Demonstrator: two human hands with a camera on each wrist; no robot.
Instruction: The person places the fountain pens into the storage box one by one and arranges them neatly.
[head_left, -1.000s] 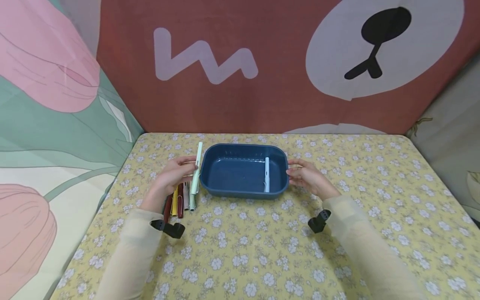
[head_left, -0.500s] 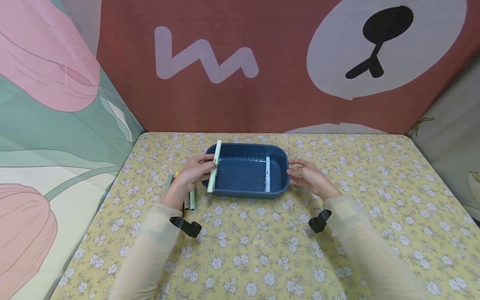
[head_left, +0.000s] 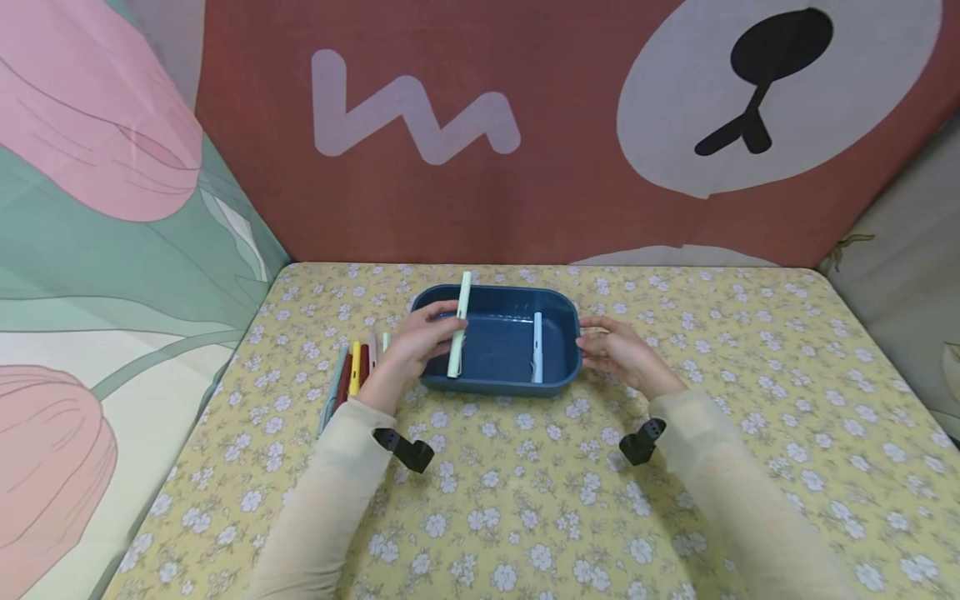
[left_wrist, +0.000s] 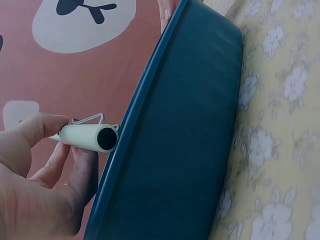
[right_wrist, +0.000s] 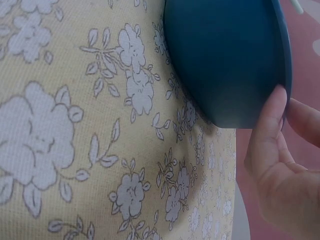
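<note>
My left hand (head_left: 420,340) pinches a pale green pen (head_left: 460,327) between thumb and fingers, above the left part of a dark blue tub (head_left: 498,387). In the left wrist view the pen (left_wrist: 82,136) shows its metal clip and dark round end beside the tub's rim. Inside the tub, toward its right end, lies a light blue pen (head_left: 537,350). At the tub's right end my right hand (head_left: 621,354) grips the rim. The right wrist view shows its thumb (right_wrist: 272,107) on the tub's outer wall (right_wrist: 225,65), with a finger at the inner side.
Left of the tub several pens lie side by side, among them a grey-teal one (head_left: 332,392), a yellow one (head_left: 355,367) and a lilac one (head_left: 372,350). My left forearm partly covers them. A flowered tablecloth (head_left: 510,508) lies underneath, with a printed red backdrop (head_left: 480,217) behind.
My left hand has carried the pale green pen rightward from beside the tub to above its left part. My right hand stays at the rim, and the light blue pen stays put.
</note>
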